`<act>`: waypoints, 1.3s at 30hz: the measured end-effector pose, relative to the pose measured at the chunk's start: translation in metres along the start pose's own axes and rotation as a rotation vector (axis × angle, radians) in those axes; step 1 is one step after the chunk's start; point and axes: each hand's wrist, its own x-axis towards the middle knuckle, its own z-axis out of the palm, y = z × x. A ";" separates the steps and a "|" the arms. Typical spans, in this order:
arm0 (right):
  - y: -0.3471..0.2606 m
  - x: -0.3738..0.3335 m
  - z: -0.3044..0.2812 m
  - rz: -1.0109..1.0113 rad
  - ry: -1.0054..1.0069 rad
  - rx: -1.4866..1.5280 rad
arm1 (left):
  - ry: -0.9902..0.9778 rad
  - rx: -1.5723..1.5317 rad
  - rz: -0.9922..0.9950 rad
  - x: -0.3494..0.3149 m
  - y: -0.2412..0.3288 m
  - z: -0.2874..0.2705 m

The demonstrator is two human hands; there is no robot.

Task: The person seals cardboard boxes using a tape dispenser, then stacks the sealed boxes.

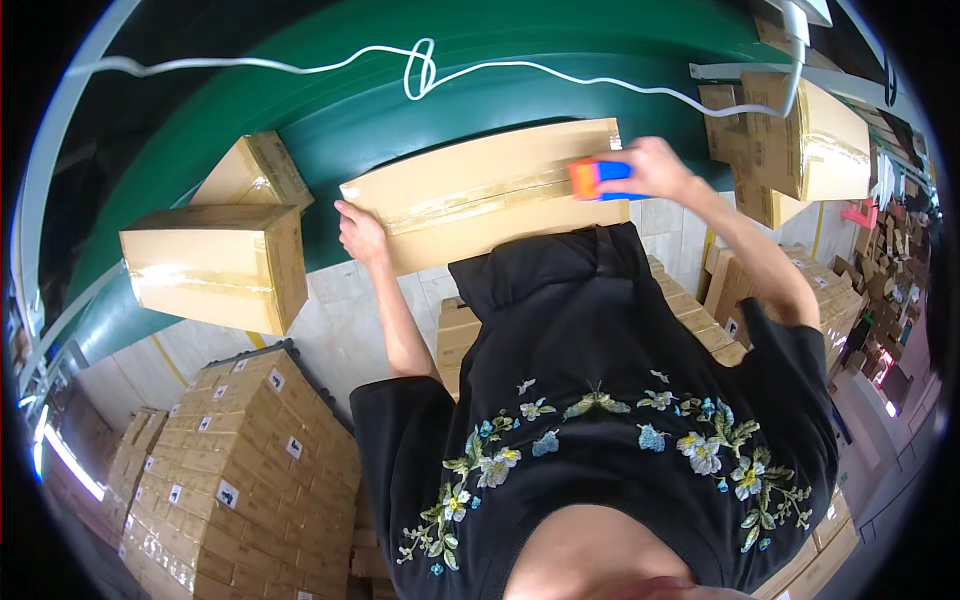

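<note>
A long cardboard box (490, 165) lies crosswise in front of me, with shiny clear tape along its middle seam. My left hand (362, 236) grips the box at its left end, fingers bent around the corner. In my right hand (654, 172) is an orange and blue tape dispenser (603, 180), closed in the fingers. The dispenser is over the seam near the box's right end, slightly blurred. I cannot tell whether it touches the cardboard.
The box rests on a green conveyor belt (330, 110). Taped boxes (195, 255) stand at the left, others (835, 135) at the right. A white cable (590, 80) hangs across the far side. Stacked cartons (250, 470) fill a pallet at lower left.
</note>
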 end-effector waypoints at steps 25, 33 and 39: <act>0.091 -0.098 0.087 0.559 0.649 0.340 | -0.287 0.070 1.346 -0.204 0.160 0.218; 0.014 -0.119 0.100 0.604 1.109 0.961 | -1.600 0.000 0.300 -0.237 0.200 0.160; -0.024 -0.111 0.105 0.640 1.127 1.036 | -1.626 0.012 0.207 -0.217 0.186 0.152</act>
